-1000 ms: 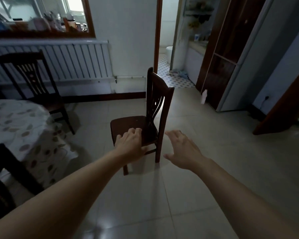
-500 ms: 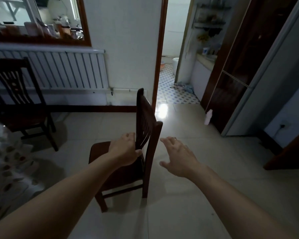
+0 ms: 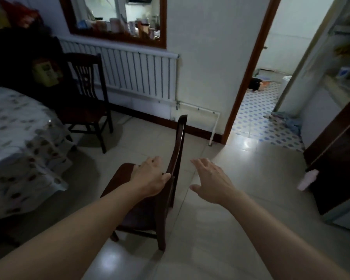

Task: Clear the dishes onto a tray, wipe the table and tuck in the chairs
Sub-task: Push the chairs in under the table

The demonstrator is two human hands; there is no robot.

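Note:
A dark wooden chair point(image 3: 178, 142) stands on the tiled floor right in front of me, its seat pointing left toward the table point(image 3: 14, 126). My left hand point(image 3: 150, 176) rests over the seat with its thumb pressed against the backrest post. My right hand point(image 3: 210, 178) hovers open just right of the backrest, fingers spread, touching nothing. The table at the left has a leaf-patterned cloth under clear plastic. A second dark chair point(image 3: 85, 93) stands by the table's far side, in front of the radiator.
A white radiator point(image 3: 137, 73) runs along the back wall under a wood-framed window. An open doorway point(image 3: 257, 110) leads to a room with blue-dotted tiles. A dark cabinet point(image 3: 339, 158) and a white bottle point(image 3: 308, 179) stand at the right.
My view swung left and came closer to the chair. My left hand moved from the seat to the backrest post; my right hand stayed open beside it.

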